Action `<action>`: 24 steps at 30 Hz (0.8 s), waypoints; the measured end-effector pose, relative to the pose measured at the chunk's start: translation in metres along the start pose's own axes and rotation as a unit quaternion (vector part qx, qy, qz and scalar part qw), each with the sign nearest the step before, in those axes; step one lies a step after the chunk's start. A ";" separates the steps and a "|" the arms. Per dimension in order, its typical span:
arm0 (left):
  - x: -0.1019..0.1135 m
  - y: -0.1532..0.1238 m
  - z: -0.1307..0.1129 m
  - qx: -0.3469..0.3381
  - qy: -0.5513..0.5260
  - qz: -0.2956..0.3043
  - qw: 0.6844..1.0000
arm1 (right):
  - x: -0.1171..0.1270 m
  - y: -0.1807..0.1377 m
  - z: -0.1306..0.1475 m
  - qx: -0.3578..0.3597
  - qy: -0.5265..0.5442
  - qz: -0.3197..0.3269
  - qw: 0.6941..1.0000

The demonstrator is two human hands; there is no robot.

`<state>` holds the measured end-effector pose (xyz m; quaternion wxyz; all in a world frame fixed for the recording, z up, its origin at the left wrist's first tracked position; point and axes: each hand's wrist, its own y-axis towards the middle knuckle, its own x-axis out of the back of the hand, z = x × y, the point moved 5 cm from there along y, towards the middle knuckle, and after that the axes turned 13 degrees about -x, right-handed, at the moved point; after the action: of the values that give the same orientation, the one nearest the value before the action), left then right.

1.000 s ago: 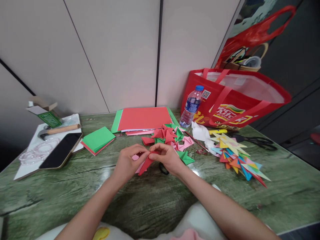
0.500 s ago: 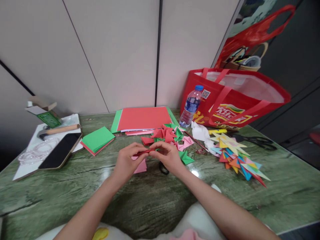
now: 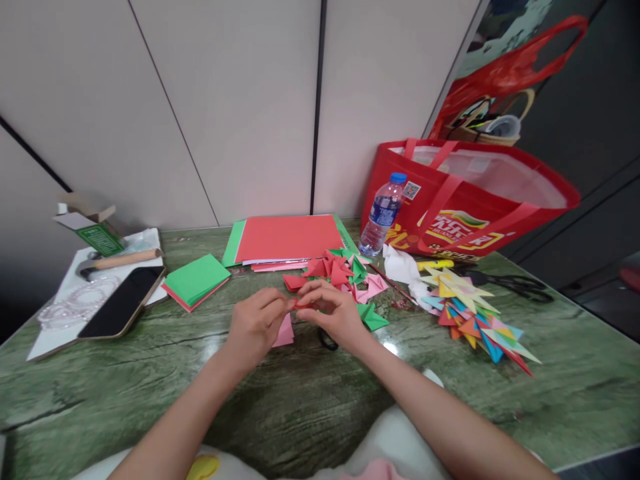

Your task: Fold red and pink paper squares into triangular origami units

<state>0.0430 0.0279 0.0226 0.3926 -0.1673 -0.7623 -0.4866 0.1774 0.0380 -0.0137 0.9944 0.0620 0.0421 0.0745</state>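
Note:
Between my fingertips is a small red folded paper (image 3: 297, 305), mostly covered by the fingers. My left hand (image 3: 256, 325) pinches it from the left, with the back of the hand turned up. My right hand (image 3: 331, 312) grips its other side between thumb and fingers. Just behind the hands lies a pile of red folded paper pieces (image 3: 330, 268), mixed with green and pink ones. Some pink paper (image 3: 285, 332) rests on the table under my left hand. A green folded piece (image 3: 373, 317) sits right of my right hand, and a black ring-shaped handle (image 3: 327, 340) shows below it.
A stack of coloured sheets (image 3: 290, 237) lies at the back. Left are green paper squares (image 3: 196, 277), a phone (image 3: 123, 303) and a hammer (image 3: 120, 260). Right are a water bottle (image 3: 383, 217), a red bag (image 3: 465, 200), multicoloured folded paper (image 3: 475, 317) and black scissors (image 3: 520, 285).
My left hand has rolled over, its fingers now curled around the paper's left end. The red paper shows less between the fingers. My right hand's fingers have lifted slightly.

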 end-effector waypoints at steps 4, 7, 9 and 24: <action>0.002 -0.003 0.001 -0.035 0.025 -0.011 0.999 | -0.001 0.003 -0.015 -0.119 0.127 0.005 0.985; 0.002 -0.001 0.000 -0.042 -0.007 -0.028 0.999 | -0.005 0.003 -0.024 -0.193 0.193 0.040 0.961; 0.005 0.001 0.001 -0.011 -0.038 -0.062 0.997 | -0.007 0.003 -0.026 -0.207 0.215 0.057 0.953; -0.020 -0.012 0.021 0.416 -0.474 -0.110 0.769 | 0.000 0.004 -0.025 -0.144 0.153 0.020 0.978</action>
<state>0.0390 0.0430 -0.0044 -0.0433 -0.1120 -0.9925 -0.0210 0.1741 0.0449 -0.0375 0.9730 -0.0926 0.1813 0.1084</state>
